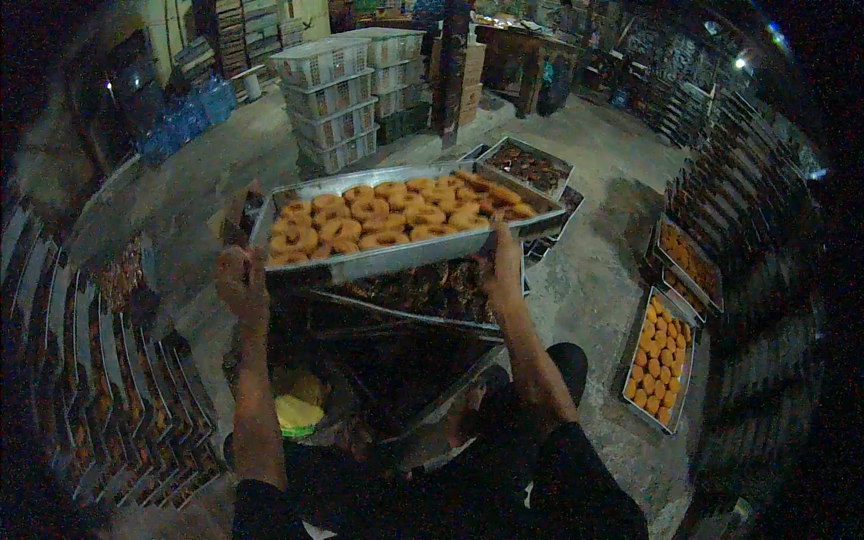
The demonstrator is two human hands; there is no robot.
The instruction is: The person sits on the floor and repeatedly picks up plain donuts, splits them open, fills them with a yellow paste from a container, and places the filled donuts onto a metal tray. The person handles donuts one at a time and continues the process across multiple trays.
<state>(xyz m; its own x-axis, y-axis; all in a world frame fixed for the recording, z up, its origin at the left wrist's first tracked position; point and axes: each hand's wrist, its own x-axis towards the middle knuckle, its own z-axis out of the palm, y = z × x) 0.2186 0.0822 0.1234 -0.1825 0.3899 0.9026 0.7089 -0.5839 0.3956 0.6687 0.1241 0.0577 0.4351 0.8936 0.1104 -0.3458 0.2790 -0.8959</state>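
Between both hands a rectangular metal tray [405, 255] is held up, tilted slightly. It is filled with ring doughnuts [385, 216], with longer pastries at its right end. My left hand [243, 277] grips the near left corner; my right hand [501, 263] holds the near edge towards the right, thumb over the rim. Below the held tray lies another tray [432, 318] with dark brown contents, partly hidden. A yellow-green round thing [297, 413] is beside my left forearm; what it is, I cannot tell.
Stacked trays [567, 169] with dark pieces stand behind. A tray of round pastries [658, 364] lies on the floor at right, near further pastry trays [688, 263]. Racks of trays flank both sides. Stacked plastic crates [327, 101], a dark post [451, 81] and a table [526, 40] stand farther back.
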